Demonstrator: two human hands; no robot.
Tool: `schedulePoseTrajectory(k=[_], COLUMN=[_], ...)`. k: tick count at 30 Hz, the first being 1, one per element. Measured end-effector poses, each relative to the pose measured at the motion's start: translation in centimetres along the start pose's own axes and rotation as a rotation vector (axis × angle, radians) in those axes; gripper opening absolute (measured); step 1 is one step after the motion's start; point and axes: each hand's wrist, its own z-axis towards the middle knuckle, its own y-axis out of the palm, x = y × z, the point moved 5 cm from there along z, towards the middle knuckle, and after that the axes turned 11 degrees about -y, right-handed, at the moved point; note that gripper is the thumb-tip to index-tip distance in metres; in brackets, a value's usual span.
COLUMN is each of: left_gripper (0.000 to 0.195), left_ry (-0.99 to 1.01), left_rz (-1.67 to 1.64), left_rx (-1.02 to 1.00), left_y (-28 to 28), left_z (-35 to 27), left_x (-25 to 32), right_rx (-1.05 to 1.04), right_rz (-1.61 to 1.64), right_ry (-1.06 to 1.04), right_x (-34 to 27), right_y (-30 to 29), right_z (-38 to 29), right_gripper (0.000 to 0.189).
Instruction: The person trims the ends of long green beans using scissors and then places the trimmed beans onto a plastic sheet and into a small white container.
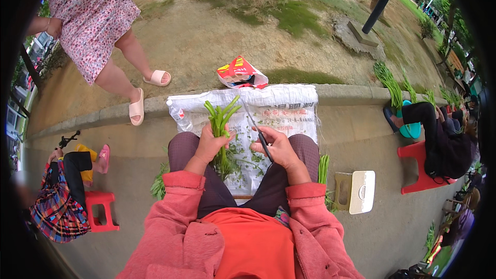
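Observation:
My left hand (211, 144) is closed around a bunch of green leafy stems (221, 118), its thick ends pointing up and its leaves hanging between my knees. In my right hand (278, 147) is a knife (263, 141) with a dark handle, the thin blade pointing up and to the left, a little to the right of the bunch and apart from it. Beneath both hands a white woven plastic sack (288, 100) lies spread out, scattered with small green leaf pieces (242, 149). A clear plastic bottle (179, 115) lies at the sack's left side.
A red and white bag (242, 71) sits beyond the sack by the curb (341, 93). More green stems (323, 168) lie right of my knee, near a folding stool (362, 192). A standing person (93, 19) is at the upper left; seated people (58, 201) are on both sides.

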Motion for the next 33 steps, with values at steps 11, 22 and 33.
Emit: schedulePoseTrajectory(k=[11,22,33], left_gripper=[0.018,0.019,0.018], left_ry=[-0.134,-0.15,-0.177], left_rz=[-0.116,-0.167,-0.141], left_rx=[-0.123,-0.151,-0.145], left_y=[-0.2,-0.5,-0.8], left_z=[-0.7,-0.3,-0.3], left_x=[-0.3,0.3,-0.4], right_rx=[-0.052,-0.046,-0.004], right_rz=[0.006,-0.184,-0.333], right_ry=[-0.014,0.039,-0.054], right_x=[0.6,0.3,0.4], right_y=[1.0,0.9,1.3], right_z=[0.4,0.1,-0.8], right_gripper=[0.054,0.048,0.034])
